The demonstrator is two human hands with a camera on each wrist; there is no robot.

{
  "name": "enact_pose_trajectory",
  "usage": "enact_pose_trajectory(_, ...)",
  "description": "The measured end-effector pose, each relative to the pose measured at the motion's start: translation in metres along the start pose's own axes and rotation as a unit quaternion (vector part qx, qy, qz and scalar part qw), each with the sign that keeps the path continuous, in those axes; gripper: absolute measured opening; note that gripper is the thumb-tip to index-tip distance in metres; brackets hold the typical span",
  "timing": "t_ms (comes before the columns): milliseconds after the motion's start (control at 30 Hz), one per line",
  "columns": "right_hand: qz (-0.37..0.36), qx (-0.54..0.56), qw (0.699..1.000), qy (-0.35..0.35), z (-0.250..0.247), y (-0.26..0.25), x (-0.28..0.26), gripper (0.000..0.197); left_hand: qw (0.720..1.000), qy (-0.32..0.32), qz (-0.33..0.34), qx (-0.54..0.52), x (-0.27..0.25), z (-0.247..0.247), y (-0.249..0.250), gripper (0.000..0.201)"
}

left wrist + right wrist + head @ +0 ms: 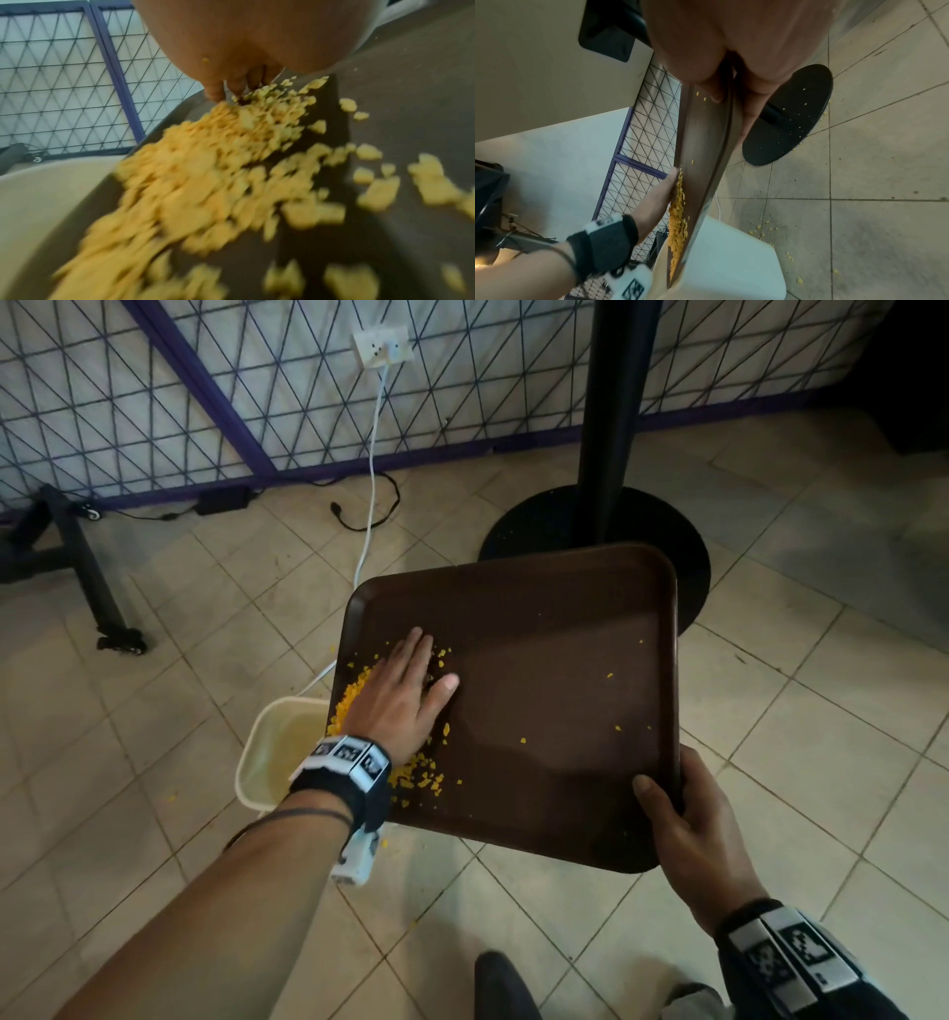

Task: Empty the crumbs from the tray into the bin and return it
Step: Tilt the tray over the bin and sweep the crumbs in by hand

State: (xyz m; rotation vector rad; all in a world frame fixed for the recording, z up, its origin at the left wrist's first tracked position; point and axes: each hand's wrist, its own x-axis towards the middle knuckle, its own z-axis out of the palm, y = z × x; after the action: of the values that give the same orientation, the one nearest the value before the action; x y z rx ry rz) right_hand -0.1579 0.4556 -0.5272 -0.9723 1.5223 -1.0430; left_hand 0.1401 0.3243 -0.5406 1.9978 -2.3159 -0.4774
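A dark brown tray [554,670] is held tilted, its left edge low over a cream bin [277,752] on the floor. My right hand [683,834] grips the tray's near right corner, thumb on top. My left hand [405,695] lies flat on the tray with straight fingers, against a pile of yellow crumbs [354,695]. In the left wrist view the crumbs [205,172] stream down the tray [398,101] toward the bin [46,203]. The right wrist view shows the tray [706,142] edge-on, crumbs [677,227] at its low end over the bin [731,263].
A black table post with a round base [595,526] stands just behind the tray. A white cable [372,469] runs from a wall socket to the floor. A black wheeled frame [87,567] is at left. Spilled crumbs [765,229] dot the tiles beside the bin.
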Motion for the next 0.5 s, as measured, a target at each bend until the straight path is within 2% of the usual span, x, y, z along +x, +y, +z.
enact_pose_trajectory(100, 0.000, 0.003, 1.000, 0.001, 0.000, 0.000, 0.000, 0.033, 0.998, -0.026, -0.050, 0.006, -0.022, 0.000, -0.019, 0.072)
enact_pose_trajectory(167, 0.000, 0.003, 1.000, 0.001, 0.000, 0.000, 0.000, 0.032, 0.998, -0.010, -0.056, 0.002, -0.021, -0.005, -0.021, 0.071)
enact_pose_trajectory(267, -0.001, -0.004, 1.000, 0.002, 0.002, 0.000, 0.000, 0.033, 0.999, 0.017, -0.030, 0.001, -0.003, -0.014, -0.006, 0.072)
enact_pose_trajectory(400, -0.006, -0.007, 1.000, 0.004, 0.002, -0.001, 0.001, 0.035, 0.999, -0.009, 0.022, 0.035, 0.016, -0.012, 0.029, 0.074)
enact_pose_trajectory(500, -0.007, -0.007, 1.000, -0.001, 0.001, 0.000, 0.001, 0.033, 0.997, -0.022, 0.024, 0.063, 0.005, 0.003, 0.032, 0.078)
